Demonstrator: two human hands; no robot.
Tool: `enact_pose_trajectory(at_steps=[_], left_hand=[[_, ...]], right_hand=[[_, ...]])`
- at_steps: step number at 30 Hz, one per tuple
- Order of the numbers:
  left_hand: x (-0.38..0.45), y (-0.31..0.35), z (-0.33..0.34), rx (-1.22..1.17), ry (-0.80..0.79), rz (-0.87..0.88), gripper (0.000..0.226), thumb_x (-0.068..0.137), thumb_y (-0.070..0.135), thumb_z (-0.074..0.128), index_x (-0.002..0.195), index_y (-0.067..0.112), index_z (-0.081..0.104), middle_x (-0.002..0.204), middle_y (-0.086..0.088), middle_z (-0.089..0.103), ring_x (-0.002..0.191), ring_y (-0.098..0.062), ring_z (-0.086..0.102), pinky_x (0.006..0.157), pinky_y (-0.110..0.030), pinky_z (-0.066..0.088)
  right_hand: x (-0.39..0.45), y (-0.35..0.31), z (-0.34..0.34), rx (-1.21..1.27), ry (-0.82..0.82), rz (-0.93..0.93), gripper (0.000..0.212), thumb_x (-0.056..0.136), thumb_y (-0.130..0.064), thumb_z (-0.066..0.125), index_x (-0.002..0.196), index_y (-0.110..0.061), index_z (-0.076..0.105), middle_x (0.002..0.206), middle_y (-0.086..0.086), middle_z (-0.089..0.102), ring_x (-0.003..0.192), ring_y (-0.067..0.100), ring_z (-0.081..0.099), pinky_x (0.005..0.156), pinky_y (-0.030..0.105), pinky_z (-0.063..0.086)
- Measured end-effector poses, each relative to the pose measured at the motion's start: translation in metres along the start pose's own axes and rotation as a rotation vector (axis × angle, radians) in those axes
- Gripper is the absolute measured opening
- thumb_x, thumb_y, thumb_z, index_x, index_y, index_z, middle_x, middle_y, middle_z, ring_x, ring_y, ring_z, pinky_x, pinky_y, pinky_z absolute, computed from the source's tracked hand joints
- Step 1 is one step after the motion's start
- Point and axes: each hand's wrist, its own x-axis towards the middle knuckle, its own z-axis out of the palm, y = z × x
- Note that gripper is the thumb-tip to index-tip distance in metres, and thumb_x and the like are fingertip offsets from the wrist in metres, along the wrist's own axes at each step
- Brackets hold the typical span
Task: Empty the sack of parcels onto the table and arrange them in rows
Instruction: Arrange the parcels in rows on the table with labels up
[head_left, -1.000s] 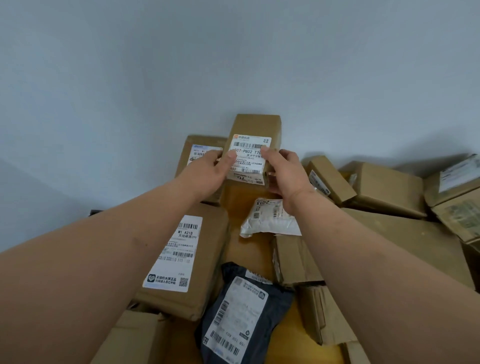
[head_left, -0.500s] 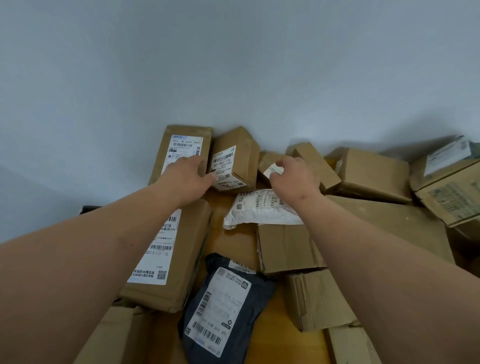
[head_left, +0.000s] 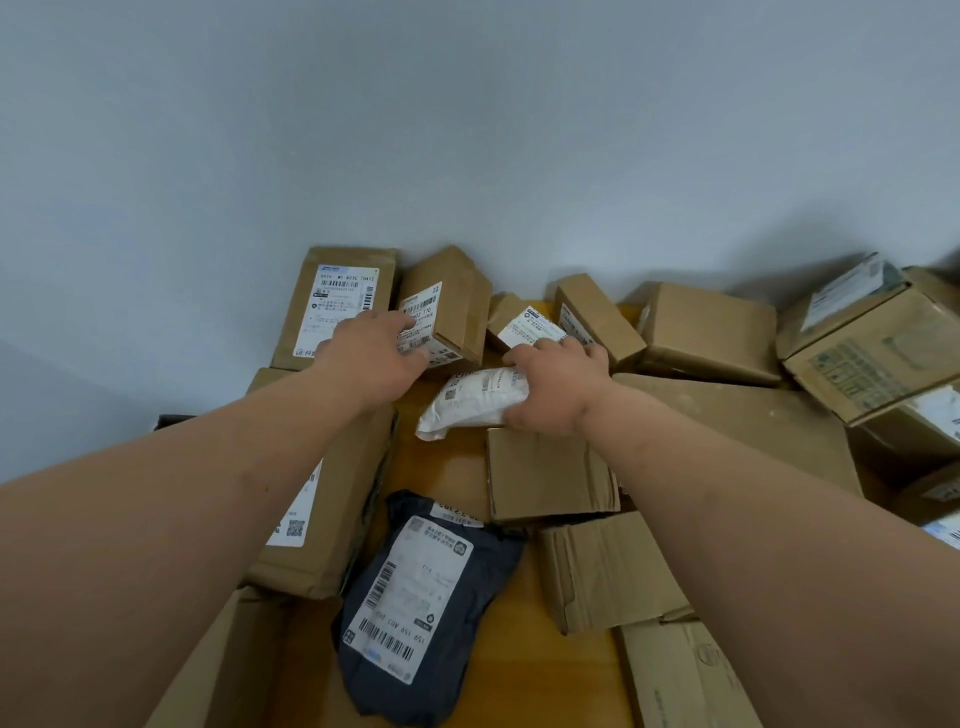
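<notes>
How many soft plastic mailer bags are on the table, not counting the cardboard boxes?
2. A white mailer bag lies mid-table, gripped by the right hand. A dark grey mailer bag lies nearer the camera, between the arms. Others may be hidden under boxes.

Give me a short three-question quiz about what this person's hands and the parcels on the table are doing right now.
1. True or false: the right hand grips the white soft parcel.
2. Which parcel does the left hand touch?
A. the dark grey mailer bag
B. the small labelled box by the wall
C. the wide flat carton on the right
3. Fill in: the dark grey mailer bag lies with its label facing ____.

Key
1. True: its fingers curl over the parcel's right end.
2. B: the fingers rest on the box's labelled face.
3. Up.
</notes>
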Motion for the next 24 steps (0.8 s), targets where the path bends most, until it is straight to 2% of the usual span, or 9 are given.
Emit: enact_pose_trajectory(at_steps=[4, 7, 11, 14, 16, 17, 19, 21, 24], left_hand=[[-0.012, 0.01, -0.002, -0.013, 0.02, 0.015, 0.055, 0.093, 0.045, 0.058, 0.143, 0.025, 0.048, 0.142, -0.007, 0.052, 0.126, -0.029, 0.051, 0.103, -0.053, 0.044], [-0.023, 0.022, -0.002, -0.047, 0.026, 0.015, 0.049, 0.097, 0.04, 0.053, 0.143, 0.024, 0.049, 0.145, -0.008, 0.051, 0.128, -0.03, 0.05, 0.106, -0.051, 0.042], [-0.043, 0.045, -0.005, -0.328, 0.005, 0.011, 0.045, 0.103, 0.049, 0.037, 0.129, 0.02, 0.058, 0.125, -0.008, 0.06, 0.114, -0.027, 0.055, 0.099, -0.042, 0.045], [-0.058, 0.057, -0.008, -0.496, -0.009, -0.024, 0.062, 0.099, 0.064, 0.03, 0.13, 0.018, 0.058, 0.121, -0.003, 0.059, 0.115, -0.024, 0.052, 0.105, -0.044, 0.04], [-0.068, 0.06, -0.009, -0.54, -0.031, -0.074, 0.065, 0.095, 0.068, 0.037, 0.129, 0.019, 0.06, 0.125, -0.003, 0.06, 0.117, -0.025, 0.054, 0.108, -0.049, 0.04], [-0.074, 0.061, -0.008, -0.554, -0.068, -0.094, 0.06, 0.094, 0.066, 0.043, 0.125, 0.018, 0.063, 0.124, -0.004, 0.063, 0.115, -0.027, 0.057, 0.106, -0.05, 0.043], [-0.088, 0.061, -0.003, -0.54, -0.216, -0.12, 0.04, 0.096, 0.05, 0.055, 0.113, 0.017, 0.068, 0.113, -0.008, 0.068, 0.104, -0.028, 0.064, 0.097, -0.048, 0.052], [-0.103, 0.058, 0.006, -0.422, -0.392, -0.136, 0.024, 0.097, 0.038, 0.059, 0.104, 0.017, 0.067, 0.104, -0.009, 0.069, 0.095, -0.026, 0.067, 0.086, -0.04, 0.058], [-0.122, 0.05, 0.025, -0.208, -0.556, -0.17, 0.019, 0.097, 0.034, 0.06, 0.106, 0.018, 0.065, 0.102, -0.007, 0.069, 0.092, -0.022, 0.068, 0.078, -0.032, 0.058]], right_hand=[[-0.012, 0.011, -0.015, 0.159, 0.026, 0.034, 0.06, 0.084, -0.05, 0.059, 0.14, -0.034, 0.046, 0.136, 0.0, 0.054, 0.123, 0.025, 0.049, 0.109, 0.046, 0.028], [-0.027, 0.023, -0.03, 0.511, 0.005, 0.079, 0.048, 0.086, -0.044, 0.062, 0.13, -0.026, 0.056, 0.128, 0.001, 0.058, 0.107, 0.022, 0.056, 0.089, 0.034, 0.047], [-0.048, 0.035, -0.045, 0.733, -0.044, 0.123, 0.034, 0.087, -0.042, 0.063, 0.111, -0.017, 0.064, 0.109, 0.0, 0.06, 0.095, 0.018, 0.055, 0.074, 0.03, 0.042], [-0.064, 0.039, -0.046, 0.971, -0.163, 0.188, 0.047, 0.077, -0.047, 0.068, 0.111, -0.014, 0.066, 0.099, 0.005, 0.063, 0.085, 0.02, 0.056, 0.071, 0.031, 0.043], [-0.075, 0.04, -0.045, 1.092, -0.305, 0.216, 0.038, 0.08, -0.039, 0.069, 0.109, -0.014, 0.066, 0.093, 0.005, 0.067, 0.078, 0.02, 0.06, 0.063, 0.028, 0.046], [-0.082, 0.04, -0.045, 1.09, -0.373, 0.213, 0.031, 0.084, -0.034, 0.069, 0.108, -0.014, 0.064, 0.09, 0.005, 0.067, 0.076, 0.02, 0.061, 0.06, 0.028, 0.048], [-0.096, 0.038, -0.043, 0.991, -0.477, 0.206, 0.029, 0.087, -0.031, 0.069, 0.109, -0.014, 0.06, 0.099, 0.006, 0.066, 0.086, 0.022, 0.063, 0.071, 0.032, 0.056], [-0.104, 0.036, -0.033, 0.854, -0.555, 0.213, 0.042, 0.084, -0.032, 0.073, 0.119, -0.014, 0.056, 0.114, 0.008, 0.063, 0.1, 0.025, 0.063, 0.08, 0.035, 0.056], [-0.111, 0.028, -0.016, 0.639, -0.62, 0.18, 0.059, 0.081, -0.038, 0.076, 0.132, -0.014, 0.056, 0.128, 0.008, 0.059, 0.107, 0.028, 0.062, 0.087, 0.039, 0.057]])
